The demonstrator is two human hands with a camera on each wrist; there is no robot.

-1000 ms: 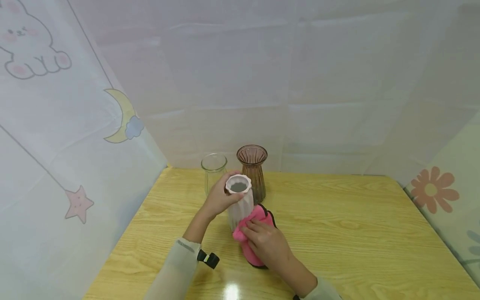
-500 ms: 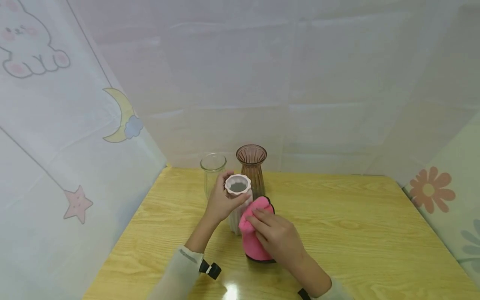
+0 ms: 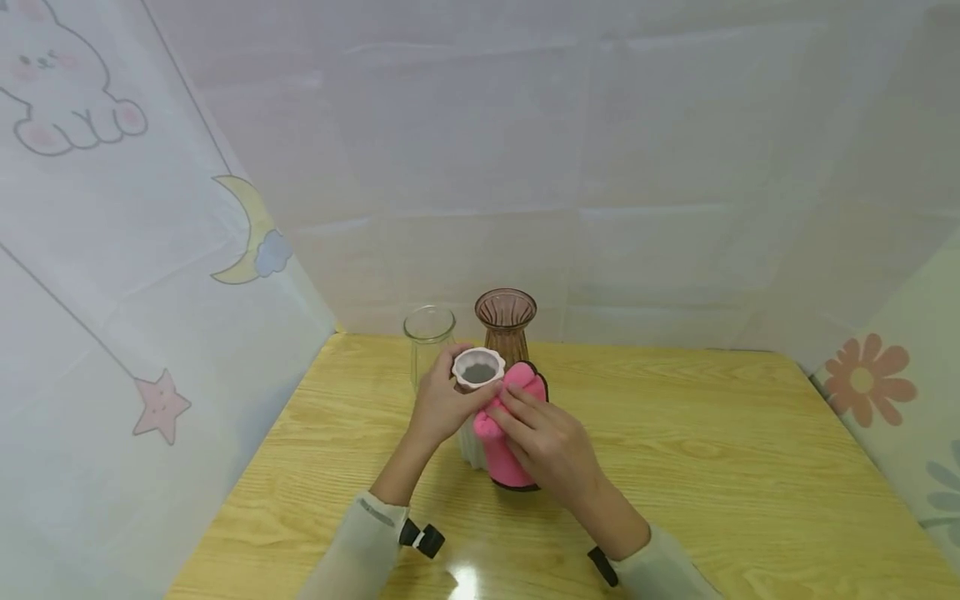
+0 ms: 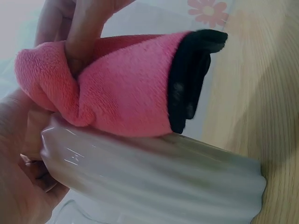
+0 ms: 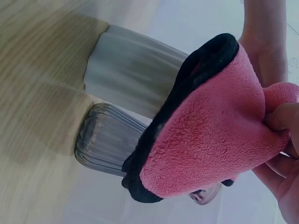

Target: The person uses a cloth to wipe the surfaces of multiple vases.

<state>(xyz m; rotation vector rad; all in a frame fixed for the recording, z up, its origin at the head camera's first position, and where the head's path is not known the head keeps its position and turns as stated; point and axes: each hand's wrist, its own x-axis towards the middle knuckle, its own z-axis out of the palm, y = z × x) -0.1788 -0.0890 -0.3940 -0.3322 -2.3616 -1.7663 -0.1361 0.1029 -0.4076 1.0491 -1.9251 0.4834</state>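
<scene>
A white fluted vase (image 3: 472,448) stands upright on the table, its scalloped mouth toward the head camera. My left hand (image 3: 441,402) grips it just below the rim, thumb in front and fingers behind. A folded pink cloth (image 3: 510,458) with black edging is pinched in my right hand (image 3: 553,446). In the left wrist view the cloth (image 4: 131,88) lies against the side of the vase (image 4: 154,172) near its upper part. From the right wrist, the cloth (image 5: 205,130) hides the vase's upper half, while its lower body (image 5: 131,65) shows.
Behind the white vase stand a clear glass vase (image 3: 429,327) at left and a purplish-brown ribbed glass vase (image 3: 507,321) at right, partly covered by the cloth. The wood-grain table (image 3: 712,450) meets a pale printed backdrop (image 3: 637,167) at its far edge.
My right hand has moved the cloth up along the vase's right side, from its lower part toward the rim. The left hand keeps its grip near the top.
</scene>
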